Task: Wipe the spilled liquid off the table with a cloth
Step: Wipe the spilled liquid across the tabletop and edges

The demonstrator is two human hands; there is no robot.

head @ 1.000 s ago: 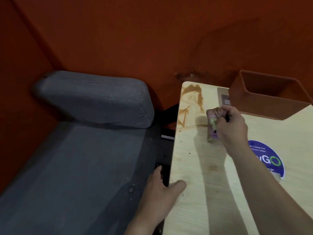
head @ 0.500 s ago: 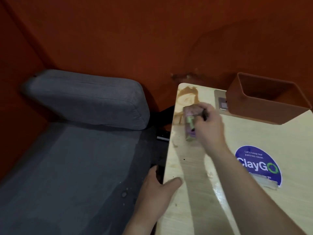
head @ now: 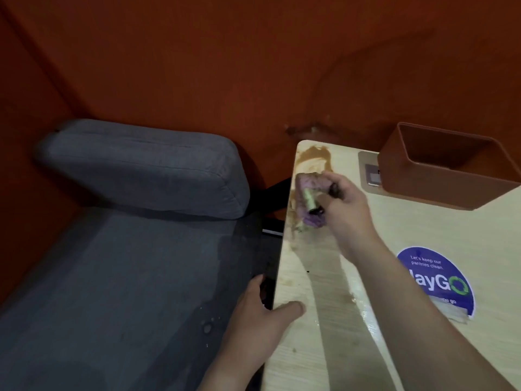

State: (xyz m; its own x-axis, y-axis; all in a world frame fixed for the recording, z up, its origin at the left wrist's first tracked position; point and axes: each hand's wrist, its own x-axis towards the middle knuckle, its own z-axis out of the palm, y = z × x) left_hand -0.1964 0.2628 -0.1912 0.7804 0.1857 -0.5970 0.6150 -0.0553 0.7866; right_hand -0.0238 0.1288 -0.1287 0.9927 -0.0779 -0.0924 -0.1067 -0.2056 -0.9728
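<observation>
A brown spill (head: 315, 158) lies on the far left corner of the light wooden table (head: 318, 334). My right hand (head: 348, 206) is shut on a bunched purple and green cloth (head: 308, 198), pressed on the table just below the spill, close to the left edge. A wet streak (head: 361, 306) runs down the tabletop beside my forearm. My left hand (head: 259, 320) grips the table's left edge, thumb on top and fingers wrapped over the side.
An open brown box (head: 451, 190) stands at the far right against the orange wall, with a grey socket plate (head: 372, 176) beside it. A round blue sticker (head: 439, 280) is on the table right of my forearm. A grey sofa (head: 127, 249) sits left of the table.
My right hand has slid the cloth leftward across the table, from near the box toward the left edge, smearing away part of the brown spill. My left hand has stayed on the edge.
</observation>
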